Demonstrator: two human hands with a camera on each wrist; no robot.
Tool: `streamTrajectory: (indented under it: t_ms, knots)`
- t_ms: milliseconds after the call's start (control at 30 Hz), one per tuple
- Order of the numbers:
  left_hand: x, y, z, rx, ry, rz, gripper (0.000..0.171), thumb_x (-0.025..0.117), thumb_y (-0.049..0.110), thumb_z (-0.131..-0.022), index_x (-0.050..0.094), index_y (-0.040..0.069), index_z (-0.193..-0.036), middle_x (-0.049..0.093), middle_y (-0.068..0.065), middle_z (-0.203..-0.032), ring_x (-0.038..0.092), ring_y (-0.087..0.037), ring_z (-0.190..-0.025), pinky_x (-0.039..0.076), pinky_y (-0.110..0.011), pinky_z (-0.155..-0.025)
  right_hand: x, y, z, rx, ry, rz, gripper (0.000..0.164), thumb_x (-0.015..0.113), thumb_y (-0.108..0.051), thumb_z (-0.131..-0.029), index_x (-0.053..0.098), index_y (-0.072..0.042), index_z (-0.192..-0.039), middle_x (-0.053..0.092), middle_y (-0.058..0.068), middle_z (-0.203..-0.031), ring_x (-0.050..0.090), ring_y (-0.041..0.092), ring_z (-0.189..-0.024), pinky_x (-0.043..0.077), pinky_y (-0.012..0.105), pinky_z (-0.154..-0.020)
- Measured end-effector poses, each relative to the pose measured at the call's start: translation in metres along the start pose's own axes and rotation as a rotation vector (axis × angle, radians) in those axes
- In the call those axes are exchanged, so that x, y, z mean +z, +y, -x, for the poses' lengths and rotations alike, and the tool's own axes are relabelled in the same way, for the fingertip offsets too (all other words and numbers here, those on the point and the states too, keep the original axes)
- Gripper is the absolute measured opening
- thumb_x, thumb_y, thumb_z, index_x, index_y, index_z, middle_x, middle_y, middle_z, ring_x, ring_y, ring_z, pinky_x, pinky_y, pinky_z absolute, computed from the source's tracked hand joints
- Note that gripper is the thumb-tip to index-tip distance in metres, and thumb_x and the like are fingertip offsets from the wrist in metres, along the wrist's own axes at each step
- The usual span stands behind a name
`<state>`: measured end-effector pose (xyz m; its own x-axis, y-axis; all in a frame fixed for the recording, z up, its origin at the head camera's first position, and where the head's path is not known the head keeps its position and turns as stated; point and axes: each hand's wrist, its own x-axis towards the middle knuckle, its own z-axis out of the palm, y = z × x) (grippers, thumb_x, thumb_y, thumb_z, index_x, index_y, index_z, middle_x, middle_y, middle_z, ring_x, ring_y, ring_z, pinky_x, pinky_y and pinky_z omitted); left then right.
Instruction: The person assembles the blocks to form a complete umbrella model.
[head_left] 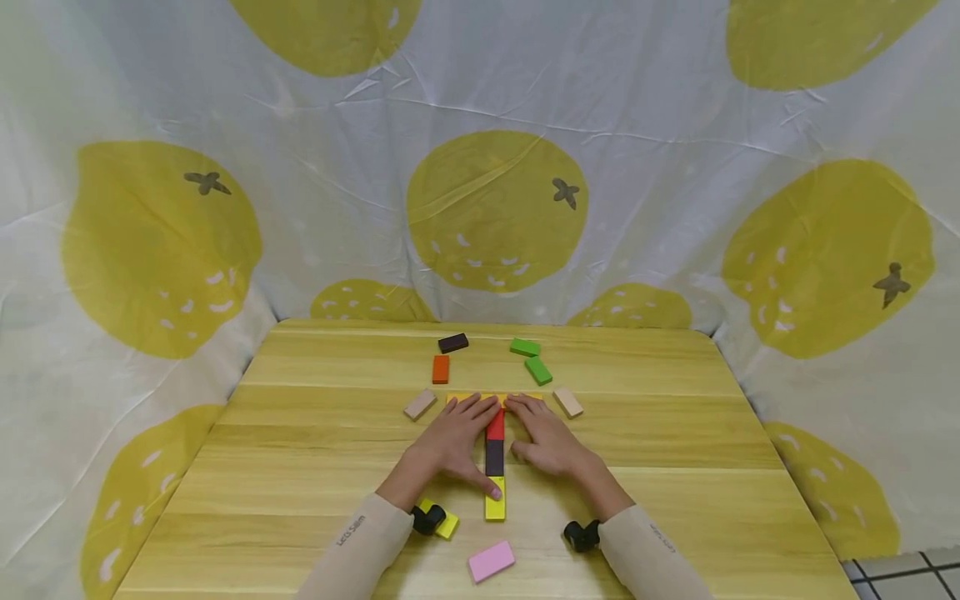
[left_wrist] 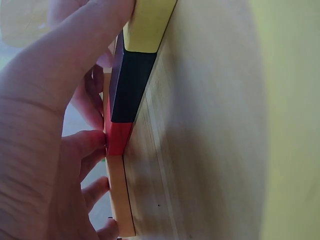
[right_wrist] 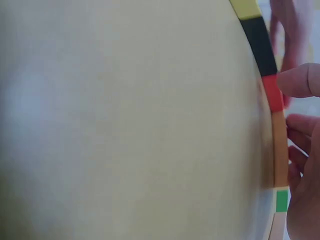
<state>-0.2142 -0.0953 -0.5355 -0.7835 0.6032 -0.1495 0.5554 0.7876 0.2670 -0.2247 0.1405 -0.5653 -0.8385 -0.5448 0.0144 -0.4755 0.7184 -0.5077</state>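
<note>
Small rectangular wooden blocks form a T shape on the table. Its crossbar is orange (head_left: 491,397); the stem runs toward me as a red block (head_left: 496,427), a black block (head_left: 494,457) and a yellow block (head_left: 495,511). My left hand (head_left: 453,440) lies left of the stem, fingertips on the crossbar and thumb on the yellow block. On the right, my right hand (head_left: 553,443) touches the crossbar with its fingertips, its thumb beside the stem. In the left wrist view, the orange crossbar (left_wrist: 121,200) meets the red block (left_wrist: 119,138). My fingers partly cover the crossbar.
Beyond the crossbar lie a dark block (head_left: 453,342), an orange-red block (head_left: 441,369) and two green blocks (head_left: 537,370). Plain wood blocks flank it, left (head_left: 420,404) and right (head_left: 567,402). A pink block (head_left: 492,562) is nearest me; another yellow block (head_left: 448,526) sits under my left wrist.
</note>
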Motion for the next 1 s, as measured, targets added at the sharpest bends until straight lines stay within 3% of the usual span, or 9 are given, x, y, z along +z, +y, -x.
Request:
streamTrajectory:
  t_ms: [367, 833, 1000]
  knots:
    - [0.0, -0.002, -0.002, -0.015, -0.01, -0.004, 0.143, 0.07, 0.096, -0.053, 0.024, 0.021, -0.166, 0.022, 0.004, -0.173, 0.016, -0.028, -0.161, 0.017, -0.057, -0.129, -0.014, 0.009, 0.005, 0.022, 0.033, -0.15, 0.064, 0.061, -0.023, -0.102, 0.038, -0.014, -0.16, 0.036, 0.007, -0.166, 0.031, 0.029, -0.155, 0.029, 0.053, -0.126]
    - [0.0, -0.002, -0.002, -0.012, 0.002, 0.031, 0.143, 0.077, 0.091, -0.052, 0.026, 0.02, -0.165, 0.023, 0.005, -0.172, 0.017, -0.028, -0.161, 0.016, -0.058, -0.129, -0.054, 0.052, 0.023, 0.094, 0.156, -0.132, 0.053, 0.057, -0.005, -0.099, 0.049, -0.002, -0.152, 0.044, 0.013, -0.16, 0.041, 0.038, -0.148, 0.041, 0.059, -0.116]
    - [0.001, -0.001, -0.003, -0.013, 0.0, 0.045, 0.143, 0.078, 0.09, -0.052, 0.027, 0.02, -0.165, 0.024, 0.005, -0.172, 0.017, -0.028, -0.16, 0.016, -0.058, -0.129, -0.054, 0.068, 0.03, 0.109, 0.125, -0.07, 0.06, 0.055, -0.006, -0.097, 0.044, -0.001, -0.155, 0.041, 0.016, -0.162, 0.04, 0.042, -0.148, 0.042, 0.059, -0.115]
